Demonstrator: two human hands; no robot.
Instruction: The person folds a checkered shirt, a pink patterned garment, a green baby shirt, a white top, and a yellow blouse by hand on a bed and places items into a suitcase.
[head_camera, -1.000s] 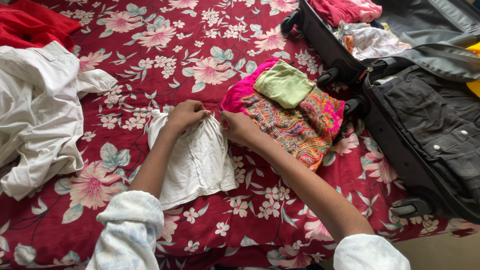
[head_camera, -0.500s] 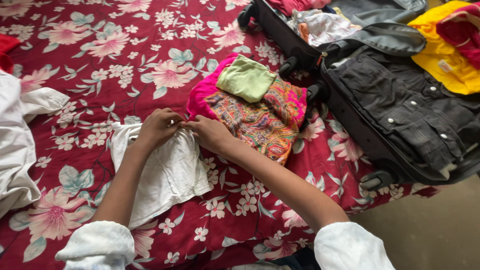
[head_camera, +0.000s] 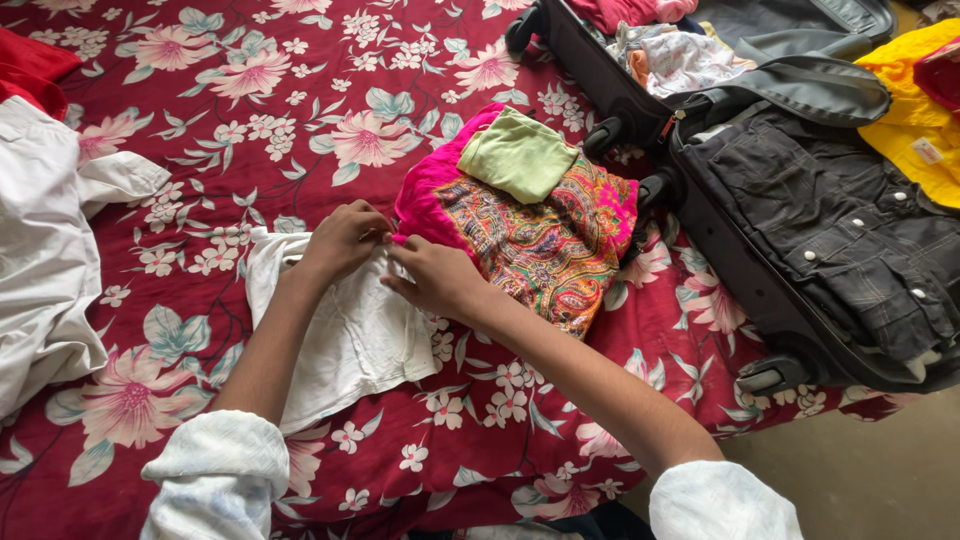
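While flat on the floral bedspread (head_camera: 300, 100), soft white cloth (head_camera: 350, 340) is pinched by both hands: left (head_camera: 340, 240), right (head_camera: 435, 280).

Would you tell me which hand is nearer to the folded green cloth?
Right. The right hand lies just below-left of the green cloth; the left hand is farther left, on the white garment.

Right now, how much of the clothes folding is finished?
Done: a green top sits folded on a folded pink patterned cloth, and dark clothes lie in the suitcase. In hand: the left hand and right hand pinch a white garment. Left: a crumpled white shirt.
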